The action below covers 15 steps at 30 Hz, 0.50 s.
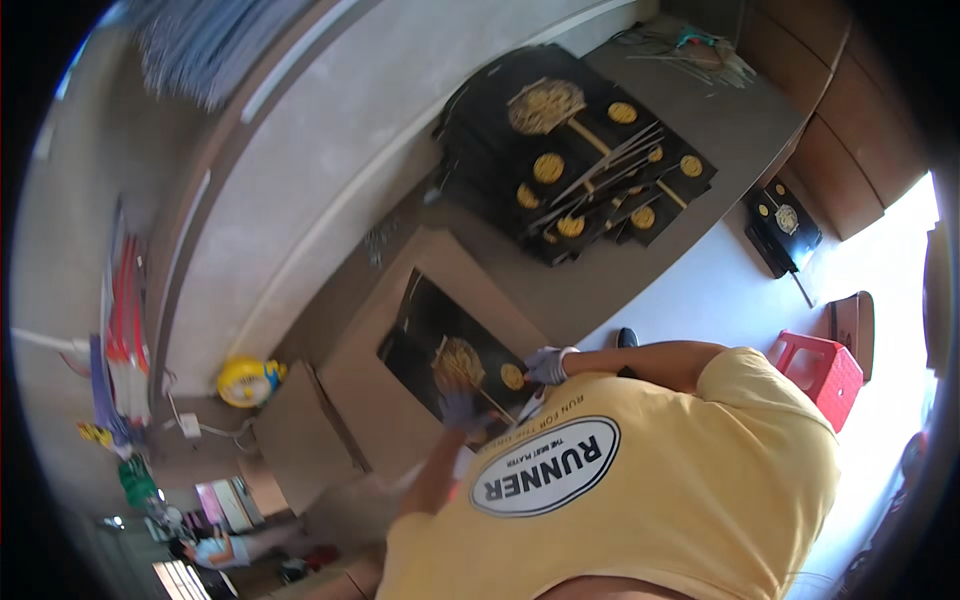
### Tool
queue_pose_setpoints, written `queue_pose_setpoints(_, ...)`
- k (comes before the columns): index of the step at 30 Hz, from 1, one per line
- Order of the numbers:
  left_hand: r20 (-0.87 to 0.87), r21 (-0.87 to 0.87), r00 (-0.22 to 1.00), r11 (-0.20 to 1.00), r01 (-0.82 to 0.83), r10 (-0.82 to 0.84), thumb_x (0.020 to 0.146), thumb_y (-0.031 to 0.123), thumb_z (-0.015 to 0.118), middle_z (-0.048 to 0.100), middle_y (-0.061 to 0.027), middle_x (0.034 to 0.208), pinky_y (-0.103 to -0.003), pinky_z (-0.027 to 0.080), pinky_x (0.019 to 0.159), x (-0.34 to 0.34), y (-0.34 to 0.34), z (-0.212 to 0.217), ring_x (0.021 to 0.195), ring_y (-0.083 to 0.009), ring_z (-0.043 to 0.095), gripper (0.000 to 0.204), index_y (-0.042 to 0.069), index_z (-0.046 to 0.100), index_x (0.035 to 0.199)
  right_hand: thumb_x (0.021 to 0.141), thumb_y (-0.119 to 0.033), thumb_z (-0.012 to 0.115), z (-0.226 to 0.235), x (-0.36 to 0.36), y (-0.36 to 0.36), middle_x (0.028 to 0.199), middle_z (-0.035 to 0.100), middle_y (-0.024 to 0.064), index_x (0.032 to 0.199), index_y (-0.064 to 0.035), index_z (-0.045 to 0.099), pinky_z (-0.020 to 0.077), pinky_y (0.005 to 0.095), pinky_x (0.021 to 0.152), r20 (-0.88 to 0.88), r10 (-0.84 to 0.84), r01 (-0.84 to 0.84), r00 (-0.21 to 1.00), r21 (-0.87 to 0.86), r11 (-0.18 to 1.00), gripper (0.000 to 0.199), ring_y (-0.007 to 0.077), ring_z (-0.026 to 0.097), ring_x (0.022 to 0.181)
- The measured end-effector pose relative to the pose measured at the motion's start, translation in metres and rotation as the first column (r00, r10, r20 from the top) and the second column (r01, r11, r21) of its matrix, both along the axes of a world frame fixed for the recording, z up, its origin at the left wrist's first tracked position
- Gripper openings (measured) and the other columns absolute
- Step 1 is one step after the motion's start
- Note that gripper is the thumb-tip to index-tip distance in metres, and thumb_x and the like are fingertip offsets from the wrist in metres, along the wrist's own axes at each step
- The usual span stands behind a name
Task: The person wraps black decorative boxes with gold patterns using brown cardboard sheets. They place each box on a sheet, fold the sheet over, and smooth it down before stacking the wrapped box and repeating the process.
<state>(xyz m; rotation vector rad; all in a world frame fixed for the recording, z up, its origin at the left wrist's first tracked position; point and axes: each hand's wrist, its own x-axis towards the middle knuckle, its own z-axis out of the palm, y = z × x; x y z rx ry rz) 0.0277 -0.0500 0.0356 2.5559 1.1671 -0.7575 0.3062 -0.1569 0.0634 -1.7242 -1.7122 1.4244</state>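
A flat black sheet with gold round patterns lies on a brown cardboard piece on the table before me. My left hand, in a grey-purple glove, rests on the sheet near its large gold emblem, fingers stretched out and a little blurred. At the sheet's right edge, my right hand, gloved alike, has its fingers curled on the border; the exact grip is partly hidden. A narrow pale strip runs from the emblem toward my body, and a small white piece shows close to my shirt.
Farther off on the table lies a pile of similar black-and-gold sheets, with loose thin strips beyond. More black sheets sit on the floor at right, near a red plastic stool and cartons. A yellow round device stands left.
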Motion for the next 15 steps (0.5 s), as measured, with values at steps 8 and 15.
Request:
queue_pose_setpoints(8,0.706,0.344,0.626,0.933,0.107,-0.332,0.059,0.056,0.081,0.002,-0.0333,0.155,-0.055,0.011,0.115,0.193,0.035,0.097,0.143,-0.0514,0.004,0.132,0.006,0.004,0.154,0.095,-0.011,0.051,0.153,0.206,-0.011,0.092,0.069,0.0078,0.125,-0.0028,0.054,0.0562,0.0266,0.059,-0.419,-0.061,0.192,0.906,0.278,0.941,0.031,0.0143,0.069,0.065)
queue_pose_setpoints(15,0.342,0.315,0.890,0.929,0.194,-0.302,0.077,0.077,0.050,-0.003,-0.0337,0.155,-0.056,0.006,0.115,0.465,0.130,0.149,0.144,-0.0498,0.000,0.111,0.017,0.000,0.155,0.094,-0.017,0.060,0.098,0.336,0.004,0.106,0.064,0.0178,0.140,0.0032,0.039,0.0587,0.0314,0.052,-0.563,-0.757,0.778,0.332,-0.291,0.557,0.054,0.0259,0.070,0.063)
